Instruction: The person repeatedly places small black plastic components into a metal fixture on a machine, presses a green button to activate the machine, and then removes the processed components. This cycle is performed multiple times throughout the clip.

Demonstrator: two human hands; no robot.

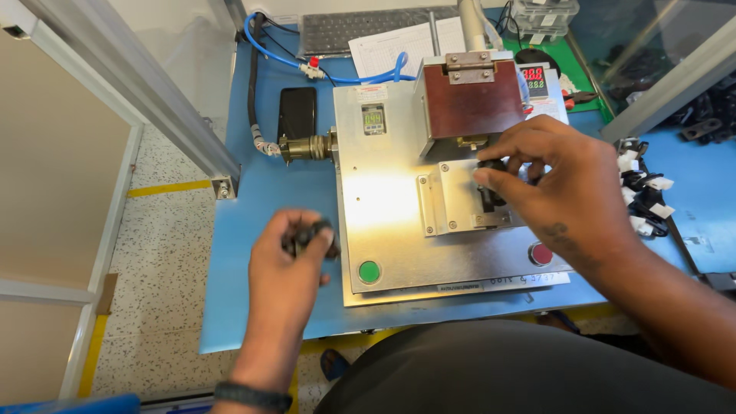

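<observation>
My left hand is closed around a small black part above the blue table, just left of the metal press fixture. Over the fixture's small mounting plate, my right hand pinches another small black part with thumb and fingers, right below the brown block head. A green button and a red button sit on the fixture's front edge.
A black phone lies at the back left beside a brass cable connector. A pile of black and white small parts sits to the right. A keyboard, a paper sheet and a digital controller stand behind.
</observation>
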